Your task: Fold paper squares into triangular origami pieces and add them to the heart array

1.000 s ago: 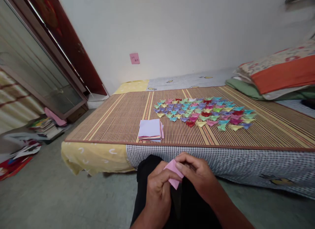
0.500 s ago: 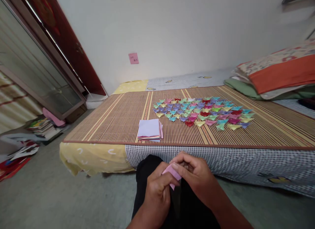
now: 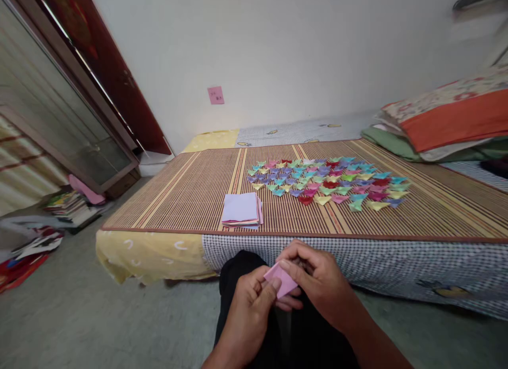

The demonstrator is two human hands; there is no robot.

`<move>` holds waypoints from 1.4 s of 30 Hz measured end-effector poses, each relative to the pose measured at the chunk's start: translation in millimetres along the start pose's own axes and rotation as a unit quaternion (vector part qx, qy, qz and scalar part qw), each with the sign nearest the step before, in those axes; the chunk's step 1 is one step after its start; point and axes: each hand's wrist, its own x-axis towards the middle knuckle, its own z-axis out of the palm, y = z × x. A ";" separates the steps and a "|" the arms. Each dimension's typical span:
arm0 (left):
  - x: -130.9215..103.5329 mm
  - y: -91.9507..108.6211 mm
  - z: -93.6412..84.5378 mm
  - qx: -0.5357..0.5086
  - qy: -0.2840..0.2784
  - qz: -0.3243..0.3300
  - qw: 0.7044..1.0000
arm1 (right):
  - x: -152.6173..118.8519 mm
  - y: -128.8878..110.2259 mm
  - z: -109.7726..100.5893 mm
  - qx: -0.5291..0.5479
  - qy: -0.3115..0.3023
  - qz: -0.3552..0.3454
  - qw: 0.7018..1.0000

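Observation:
Above my lap, both hands hold a small piece of folded pink paper (image 3: 282,282). My left hand (image 3: 252,305) grips its lower left side, thumb on top and fingers underneath. Pinching the upper right edge is my right hand (image 3: 317,279), its thumb laid over the paper. Beyond my hands, a stack of square paper sheets (image 3: 240,208), lilac on top, lies near the mat's front edge. Many small folded paper shapes (image 3: 322,199) in mixed colours stand in rows to the right of the stack.
A striped woven mat (image 3: 174,191) covers the bed. Folded bedding (image 3: 456,120) is piled at the right end. A pink note (image 3: 216,95) is stuck on the wall. Books (image 3: 65,206) sit near the cabinet (image 3: 67,99) at the left.
The pink paper has been turned and now shows a flatter, wider face. My left thumb has shifted onto its front, and the left fingers have extended beneath it.

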 end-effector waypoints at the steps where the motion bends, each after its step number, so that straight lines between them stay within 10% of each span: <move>1: 0.4 -1.1 -1.6 -0.019 -0.014 -0.008 1.000 | 0.0 0.0 -0.8 0.013 -0.011 0.016 1.000; 12: 3.3 16.7 -9.4 0.021 -0.070 -0.019 0.997 | 4.4 -0.6 -3.9 -0.023 -0.073 -0.019 0.997; 31: 3.9 5.5 -10.3 0.088 0.074 0.039 0.993 | -0.4 -9.3 4.3 -0.082 -0.009 -0.064 0.995; 42: 3.8 11.2 -10.4 0.099 0.034 0.008 0.994 | 0.8 -10.3 11.5 -0.100 0.003 -0.078 0.992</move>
